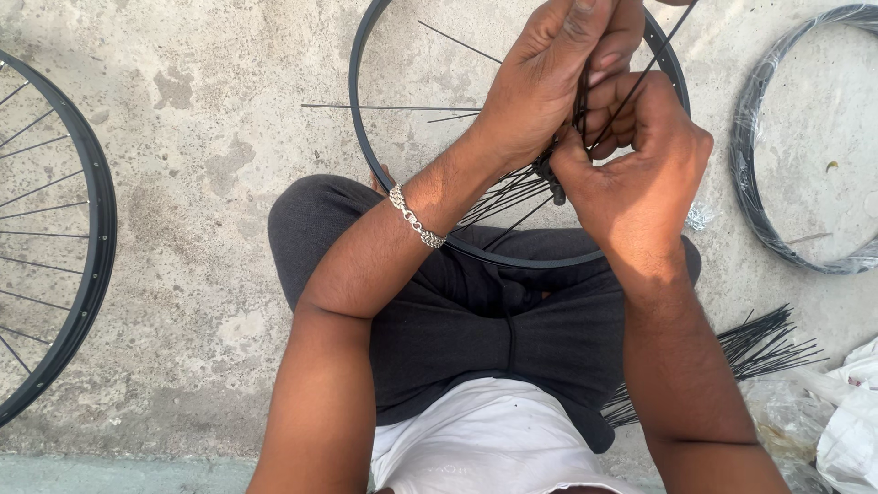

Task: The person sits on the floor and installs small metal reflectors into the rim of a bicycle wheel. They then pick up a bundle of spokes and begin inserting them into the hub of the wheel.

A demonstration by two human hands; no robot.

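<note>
Hub (547, 174) mostly hidden under left hand (549, 78) and right hand (640, 174), grips pinching spokes (631, 101)

An informal bicycle-wheel workshop was indicated: black rims (55, 247) were laid on a bare concrete floor (210, 137), and loose black spokes (759, 348) were piled nearby.

Crumpled white and clear plastic bags (846, 412) lie on floor (210, 137) at lower right; clear wrap covers black rim (759, 197) at right.
</note>
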